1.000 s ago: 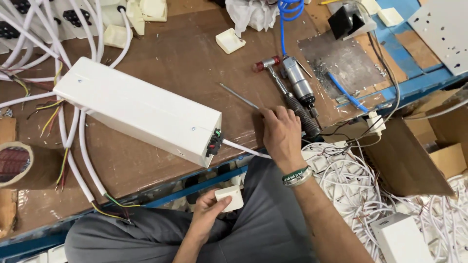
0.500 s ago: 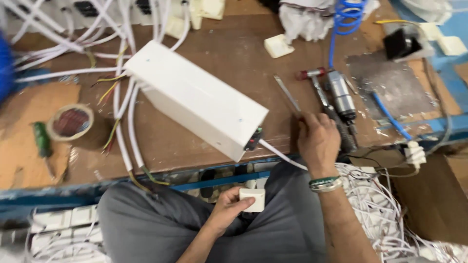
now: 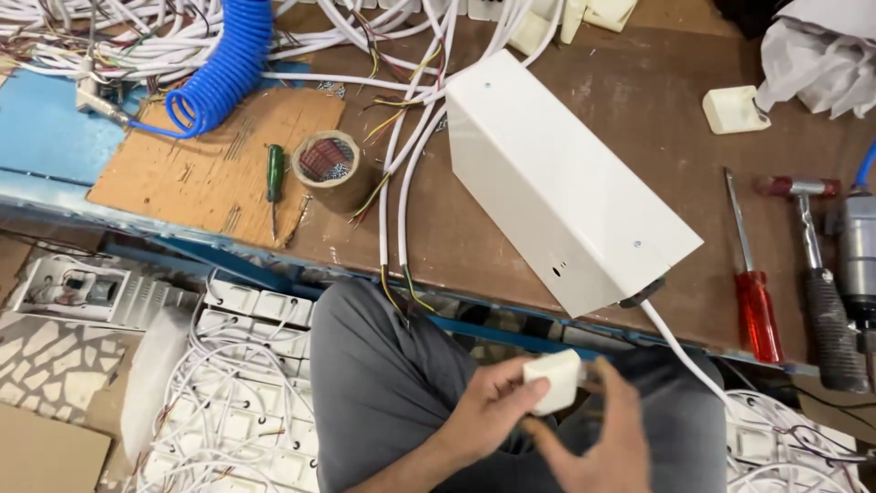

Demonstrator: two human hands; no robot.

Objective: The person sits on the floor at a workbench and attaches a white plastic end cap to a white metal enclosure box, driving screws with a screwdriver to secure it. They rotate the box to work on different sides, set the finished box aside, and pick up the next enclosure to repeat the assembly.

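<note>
— Fingertips first. Left hand (image 3: 497,406) was clamped on the small white block (image 3: 552,382), thumb under, fingers over one end. Block sat above the lap, just below the bench edge (image 3: 511,306).

— And the right hand (image 3: 598,447)?

— Blurred. It sat close under the block with the thumb raised toward it. Could not tell whether its fingers were apart or pinched, or whether they touched.

— What would a good grip need here?

— My judgement: keep the left pinch on the block's end faces so the other sides stay free for the right hand, and hold the block level. The piece looked light, smooth and easy to twist out of a pinch.

— Anything nearby to mind?

— White cable (image 3: 684,351) ran from the corner of the white metal box (image 3: 566,183) down past the right hand. Likely wise to leave it slack and off the wrist, since a tug could drag the box along the bench.

— Tools?

— Red-handled screwdriver (image 3: 753,301) and hammer (image 3: 803,205) lay on the right, well apart from both hands. Green screwdriver (image 3: 274,178) and tape roll (image 3: 328,160) lay on the left, beyond the loose wires (image 3: 401,183).
</note>
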